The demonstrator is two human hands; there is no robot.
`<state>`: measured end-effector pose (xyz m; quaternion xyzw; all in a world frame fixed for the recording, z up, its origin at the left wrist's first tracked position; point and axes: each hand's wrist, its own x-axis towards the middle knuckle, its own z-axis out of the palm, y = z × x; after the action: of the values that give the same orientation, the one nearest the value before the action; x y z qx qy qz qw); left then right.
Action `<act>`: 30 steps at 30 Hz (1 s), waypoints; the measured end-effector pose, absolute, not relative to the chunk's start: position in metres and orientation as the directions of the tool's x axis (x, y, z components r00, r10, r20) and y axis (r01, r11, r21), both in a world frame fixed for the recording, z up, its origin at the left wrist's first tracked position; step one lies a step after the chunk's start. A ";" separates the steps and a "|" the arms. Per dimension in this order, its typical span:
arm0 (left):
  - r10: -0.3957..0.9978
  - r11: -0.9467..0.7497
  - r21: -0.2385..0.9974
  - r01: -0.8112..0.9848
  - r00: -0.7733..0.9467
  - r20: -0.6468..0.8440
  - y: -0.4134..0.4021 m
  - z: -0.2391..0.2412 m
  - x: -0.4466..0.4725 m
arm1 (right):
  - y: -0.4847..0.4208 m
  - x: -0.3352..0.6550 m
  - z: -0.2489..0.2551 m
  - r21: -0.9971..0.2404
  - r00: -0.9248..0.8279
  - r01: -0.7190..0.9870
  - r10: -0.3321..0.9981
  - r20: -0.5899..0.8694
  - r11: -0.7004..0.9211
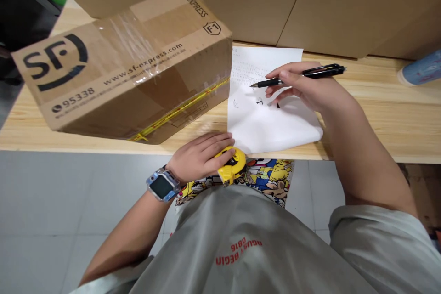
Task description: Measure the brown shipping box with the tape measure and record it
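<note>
My right hand [306,83] grips a black pen [324,71], its tip pointing left just over a white sheet of paper [265,126]. The sheet carries lines of small writing at the top and a few dark marks lower down; its lower right corner curls. At the table's front edge, my left hand [203,156] is closed around a yellow tape measure [232,165], thumb on its casing. Left of the paper sits a taped brown cardboard box [144,64] printed with SF Express, with a yellow strip along its near side.
Tall cardboard [234,0] stands along the back of the wooden table [379,115]. At the far right a blue cylindrical container [420,69] lies near the cardboard. The table's front edge runs just before my body.
</note>
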<state>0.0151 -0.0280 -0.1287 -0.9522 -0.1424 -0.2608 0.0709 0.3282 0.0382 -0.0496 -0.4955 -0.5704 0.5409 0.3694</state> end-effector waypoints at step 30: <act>0.236 -0.941 -0.076 0.331 0.797 0.555 -0.029 -0.124 0.023 | -0.008 0.305 -0.096 -0.981 0.011 -0.140 0.990 -0.140 -0.137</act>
<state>0.0226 -0.0288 -0.1237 -0.9442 -0.1502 -0.2806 0.0847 0.3050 -0.0079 -0.0964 -0.5028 -0.4227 0.5620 0.5028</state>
